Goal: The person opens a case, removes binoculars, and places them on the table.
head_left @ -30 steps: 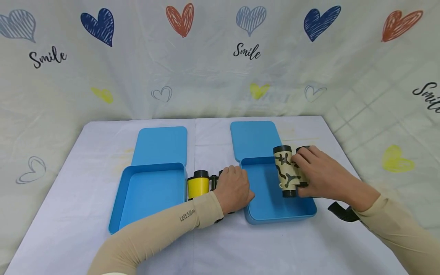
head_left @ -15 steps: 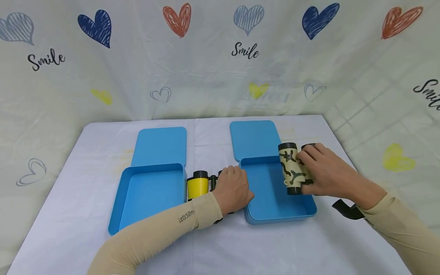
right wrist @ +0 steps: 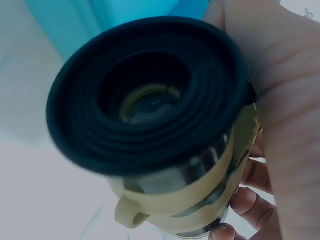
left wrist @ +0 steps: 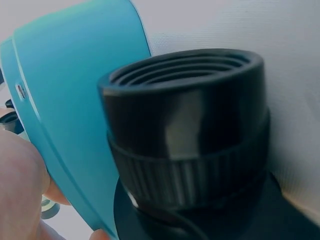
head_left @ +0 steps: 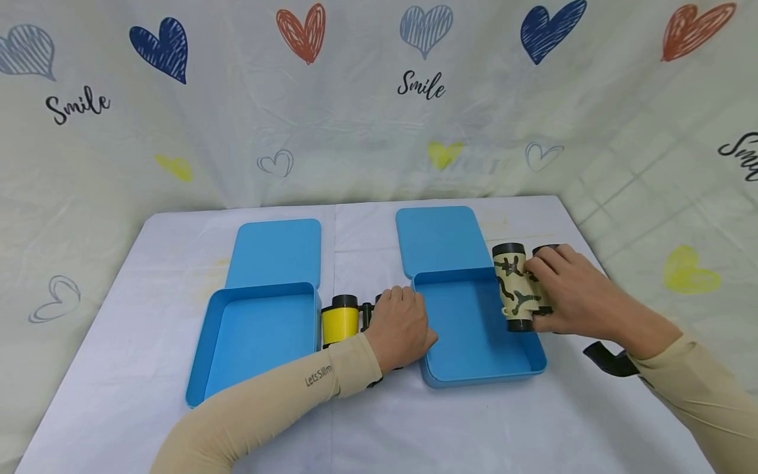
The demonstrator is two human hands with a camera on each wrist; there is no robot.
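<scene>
In the head view my right hand grips a pair of camouflage binoculars over the right side of the right blue box. Its thumb is at the lower end and the fingers wrap the far barrel. The right wrist view shows the black eyepiece close up, with fingertips behind the barrel. Between the two boxes, my left hand grips a pair of yellow binoculars, covering their right barrel. A black eyepiece fills the left wrist view, beside the blue box wall.
The left blue box stands open, its lid lying behind it. Another lid lies behind the right box. A white cloth covers the table, and a heart-printed curtain hangs behind.
My right hand has moved right and slightly away from me with the camouflage binoculars, from over the right box's middle to its right edge. The left hand has stayed on the yellow binoculars.
</scene>
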